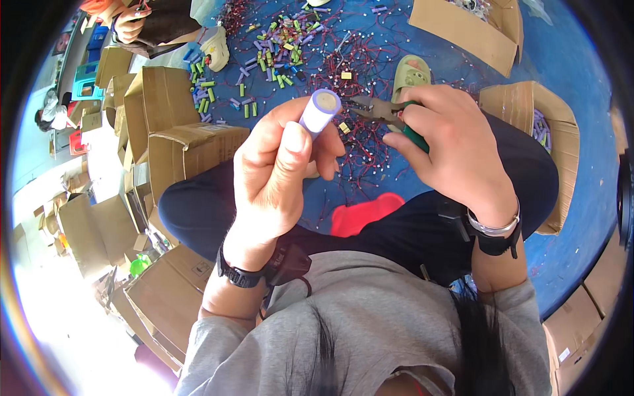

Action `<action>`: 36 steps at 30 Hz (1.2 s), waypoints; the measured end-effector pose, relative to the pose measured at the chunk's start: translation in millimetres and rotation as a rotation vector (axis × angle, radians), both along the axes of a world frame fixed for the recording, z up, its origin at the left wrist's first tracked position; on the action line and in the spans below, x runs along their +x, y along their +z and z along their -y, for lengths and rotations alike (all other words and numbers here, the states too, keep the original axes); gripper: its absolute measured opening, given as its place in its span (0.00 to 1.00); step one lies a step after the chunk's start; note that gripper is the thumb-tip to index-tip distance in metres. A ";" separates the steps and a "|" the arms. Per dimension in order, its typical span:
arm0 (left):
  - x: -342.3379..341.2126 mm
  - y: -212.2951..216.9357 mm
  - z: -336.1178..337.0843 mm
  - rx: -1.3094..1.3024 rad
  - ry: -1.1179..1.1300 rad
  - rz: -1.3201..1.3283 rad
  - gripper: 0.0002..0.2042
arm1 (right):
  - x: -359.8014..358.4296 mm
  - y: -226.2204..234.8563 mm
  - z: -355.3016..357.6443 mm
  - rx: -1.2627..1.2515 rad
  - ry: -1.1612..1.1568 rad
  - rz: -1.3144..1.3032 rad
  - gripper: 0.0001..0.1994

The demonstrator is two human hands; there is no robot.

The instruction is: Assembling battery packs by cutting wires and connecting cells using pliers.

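Observation:
Raised in front of me, my left hand pinches a purple cylindrical battery cell between thumb and fingers, its pale round end tilted up. To the right of it, my right hand is closed round a pair of cutting pliers with green handles. Their metal jaws point left toward the cell, and a gap shows between the jaws and the cell. Beneath both hands, a tangle of red and black wires with small white connectors lies on the blue floor.
Loose purple and green cells lie scattered ahead. A red plastic piece sits between my legs. Cardboard boxes stand at left; another box at right contains cells. At upper left is another person's hand.

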State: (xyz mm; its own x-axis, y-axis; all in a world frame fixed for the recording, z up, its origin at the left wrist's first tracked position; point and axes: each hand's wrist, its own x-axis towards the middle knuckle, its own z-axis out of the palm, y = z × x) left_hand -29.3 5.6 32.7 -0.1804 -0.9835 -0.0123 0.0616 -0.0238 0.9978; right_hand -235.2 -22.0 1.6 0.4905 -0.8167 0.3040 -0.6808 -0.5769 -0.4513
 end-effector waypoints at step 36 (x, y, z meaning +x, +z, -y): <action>-42.4 89.0 -64.7 0.562 -0.811 -1.303 0.53 | 19.9 -70.7 -13.9 0.280 0.181 -0.451 0.12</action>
State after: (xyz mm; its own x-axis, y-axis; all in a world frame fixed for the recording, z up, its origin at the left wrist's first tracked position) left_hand -71.7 70.2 121.7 -0.7925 -0.5564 0.2497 0.5981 -0.7892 0.1395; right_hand -215.4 -8.1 -69.1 0.6613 -0.7270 -0.1848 -0.7434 -0.6024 -0.2907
